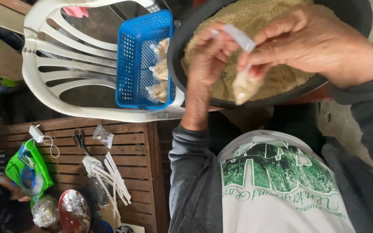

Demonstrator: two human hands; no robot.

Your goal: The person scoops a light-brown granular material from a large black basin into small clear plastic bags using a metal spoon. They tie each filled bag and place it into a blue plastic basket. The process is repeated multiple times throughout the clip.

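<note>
Black round basin heaped with tan, sandy grain sits just beyond both hands, its rim under the knuckles. White slatted plastic chair stands out past the left hand's far side, well apart from the fingers. Brown slatted wooden bench lies below that same side, beyond the left forearm. Blue perforated plastic basket rests on the chair, just beside the basin and near the left hand; three filled clear packets lie in it.

Right hand pinches narrow on the top of a small clear plastic bag, thumb and forefinger closed at its neck. Left hand grips the same top edge, fingers curled tight. The bag hangs between the two hands, its lower end packed with tan grain, over the basin's near rim.

Black-handled scissors lie on the bench, well apart from either hand.
</note>
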